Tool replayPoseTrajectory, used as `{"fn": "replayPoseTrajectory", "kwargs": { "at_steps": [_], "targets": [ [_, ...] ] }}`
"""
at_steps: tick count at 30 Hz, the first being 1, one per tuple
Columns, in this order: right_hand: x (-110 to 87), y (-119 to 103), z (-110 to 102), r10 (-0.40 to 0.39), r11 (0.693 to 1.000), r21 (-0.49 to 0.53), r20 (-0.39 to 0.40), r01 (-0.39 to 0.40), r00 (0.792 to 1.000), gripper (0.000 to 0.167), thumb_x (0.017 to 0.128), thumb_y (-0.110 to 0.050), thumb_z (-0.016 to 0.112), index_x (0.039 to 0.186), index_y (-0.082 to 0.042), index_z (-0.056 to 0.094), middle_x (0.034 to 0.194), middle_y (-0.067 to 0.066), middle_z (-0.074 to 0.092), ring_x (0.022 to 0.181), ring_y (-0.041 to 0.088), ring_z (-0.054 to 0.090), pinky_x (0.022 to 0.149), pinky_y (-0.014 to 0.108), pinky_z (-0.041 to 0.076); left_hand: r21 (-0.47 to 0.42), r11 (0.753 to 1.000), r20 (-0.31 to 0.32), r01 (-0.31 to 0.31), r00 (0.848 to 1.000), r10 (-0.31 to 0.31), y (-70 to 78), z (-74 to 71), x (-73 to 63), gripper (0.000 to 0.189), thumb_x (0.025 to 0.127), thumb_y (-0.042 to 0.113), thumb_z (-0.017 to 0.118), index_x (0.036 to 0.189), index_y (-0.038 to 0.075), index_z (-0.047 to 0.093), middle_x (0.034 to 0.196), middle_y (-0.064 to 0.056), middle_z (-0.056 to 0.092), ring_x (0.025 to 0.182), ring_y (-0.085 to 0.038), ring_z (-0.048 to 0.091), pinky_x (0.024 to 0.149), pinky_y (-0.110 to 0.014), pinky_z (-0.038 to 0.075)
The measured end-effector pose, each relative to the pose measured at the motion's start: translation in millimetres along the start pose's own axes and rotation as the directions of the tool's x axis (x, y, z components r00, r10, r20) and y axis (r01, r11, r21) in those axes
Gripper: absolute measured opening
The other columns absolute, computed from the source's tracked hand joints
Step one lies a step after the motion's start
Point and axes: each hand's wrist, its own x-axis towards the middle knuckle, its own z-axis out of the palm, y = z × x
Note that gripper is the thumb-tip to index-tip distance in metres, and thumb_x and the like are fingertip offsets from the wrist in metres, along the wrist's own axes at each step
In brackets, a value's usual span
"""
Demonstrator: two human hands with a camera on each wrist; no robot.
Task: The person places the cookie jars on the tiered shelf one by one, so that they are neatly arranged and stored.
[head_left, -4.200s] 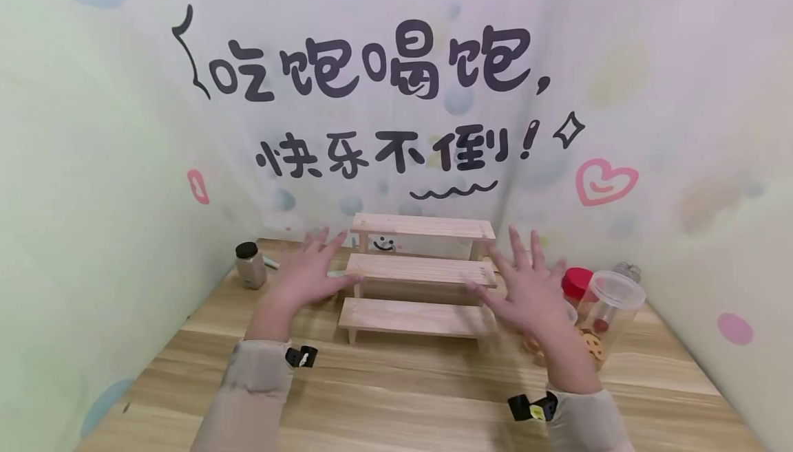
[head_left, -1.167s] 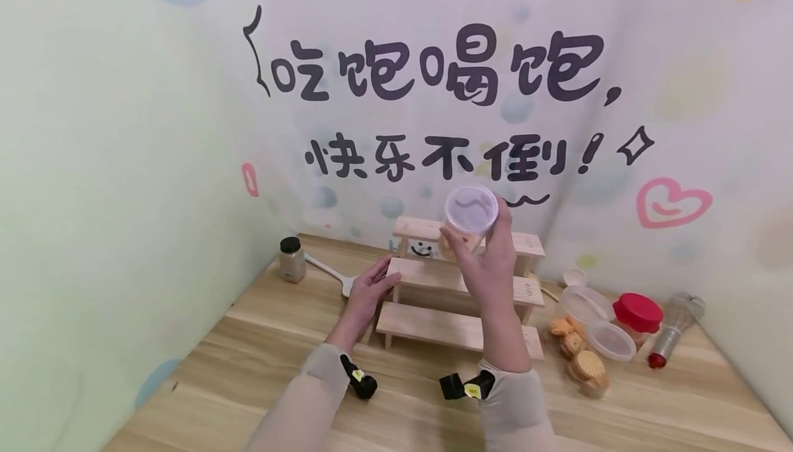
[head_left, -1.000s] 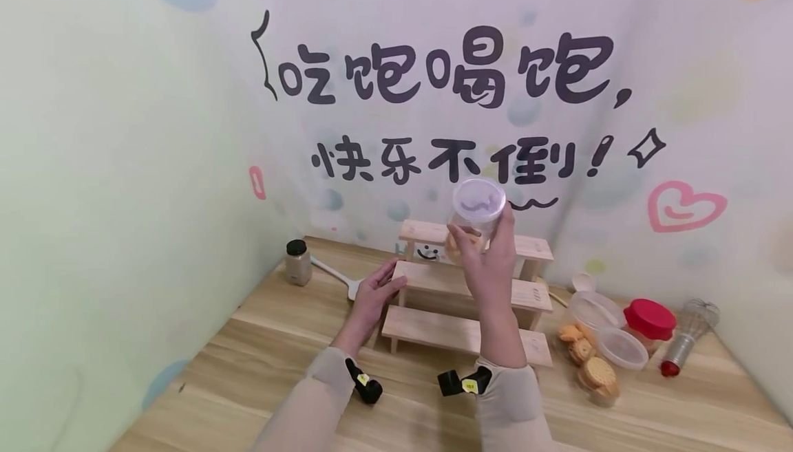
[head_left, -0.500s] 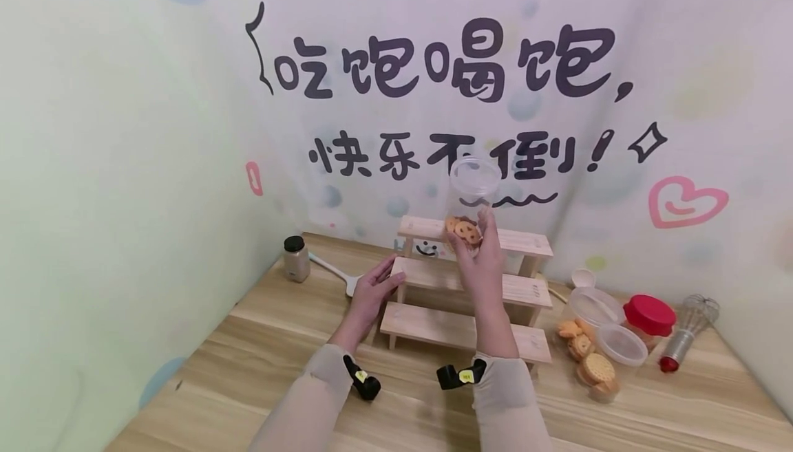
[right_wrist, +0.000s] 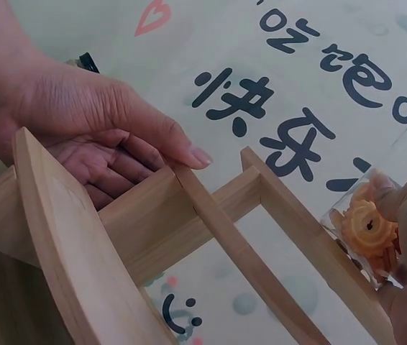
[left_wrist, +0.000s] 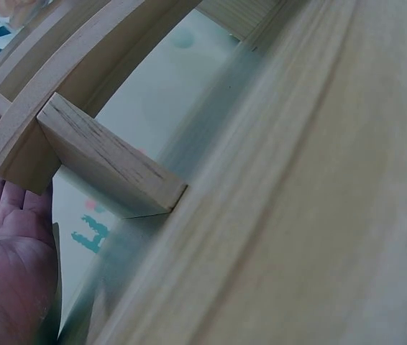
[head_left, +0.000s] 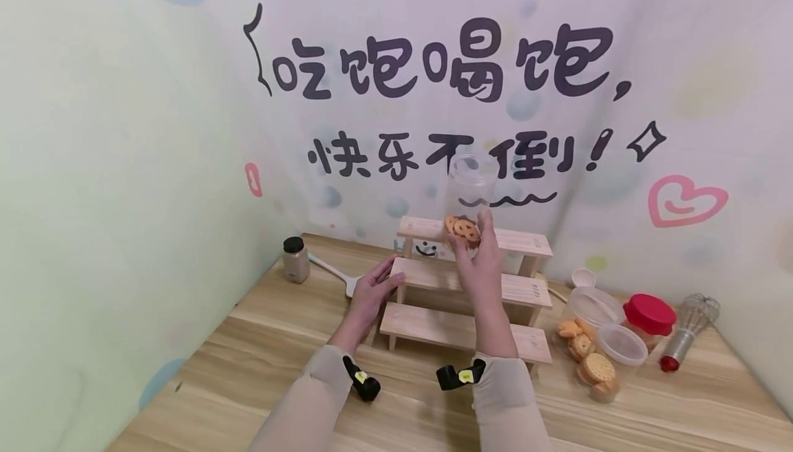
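Four seconds ago we see both hands spread above the stand, with a tall clear jar standing on the counter (head_left: 260, 369) at the right. Now that clear jar (head_left: 469, 194) is up at the top tier (head_left: 520, 241), in the right hand (head_left: 482, 266). About a second ago its round top leans toward us; now we find it nearly upright, with the cookies (head_left: 462, 228) gathered at the bottom. Since half a second ago we notice hardly any change.

The jar lies between the thumb and fingers of the right hand, which grips it low down, level with the cookies, so most of the clear wall rises above the hand. In the right wrist view its base meets the edge of the top tier, though we cannot tell whether its weight rests there.

The left hand (head_left: 372, 294) holds the left end of the middle tier (head_left: 430, 273) of the wooden stand (head_left: 427, 321), thumb on top.

To the right we see two clear cookie jars, a red-lidded jar (head_left: 649, 314) and a whisk (head_left: 688, 335); to the left, a white spatula (head_left: 337, 274) and a black-lidded jar (head_left: 296, 263).
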Motion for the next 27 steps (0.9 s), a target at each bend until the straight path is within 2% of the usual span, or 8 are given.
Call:
{"fn": "replayPoseTrajectory", "kwargs": {
  "at_steps": [7,13,20,27],
  "targets": [
    [-0.8,0.7,0.5,0.026,0.999,-0.040,0.031,-0.025,0.999,0.087,0.098,-0.034,0.066,0.161,-0.006,0.014,0.161,0.015,0.031,0.145,0.027,0.036,0.116,0.041,0.032,0.002,1.000,-0.005,0.001,1.000,-0.001,0.3,0.1,0.3,0.066,0.088,0.023,0.080,0.147,0.009,0.053,0.153,-0.007,0.047,0.137,-0.022,0.047,0.098,-0.026,0.048],
    [-0.3,-0.1,-0.6,0.037,0.998,-0.056,0.036,-0.035,0.999,0.085,0.098,-0.032,0.066,0.161,-0.004,0.015,0.161,0.015,0.031,0.143,0.028,0.038,0.115,0.042,0.033,0.011,1.000,0.008,-0.015,1.000,0.015,0.0,0.2,0.1,0.068,0.090,0.020,0.077,0.149,0.005,0.048,0.154,-0.010,0.044,0.138,-0.024,0.045,0.098,-0.026,0.048],
    [-0.2,0.4,-0.8,0.060,0.995,-0.079,0.046,-0.056,0.997,0.081,0.100,-0.030,0.064,0.158,0.003,0.020,0.161,0.015,0.033,0.143,0.029,0.039,0.117,0.042,0.030,0.010,1.000,0.000,-0.004,1.000,0.004,0.1,0.6,-1.1,0.069,0.089,0.021,0.078,0.149,0.005,0.048,0.154,-0.009,0.046,0.138,-0.023,0.046,0.100,-0.027,0.047],
    [-0.2,1.0,-0.5,0.069,0.993,-0.102,0.053,-0.064,0.996,0.075,0.102,-0.027,0.061,0.158,0.003,0.022,0.160,0.016,0.032,0.145,0.028,0.036,0.118,0.040,0.027,-0.007,1.000,0.007,-0.009,1.000,0.009,0.5,1.4,-1.4,0.070,0.089,0.022,0.078,0.149,0.003,0.047,0.153,-0.010,0.046,0.138,-0.024,0.046,0.101,-0.026,0.046]
  ]
}}
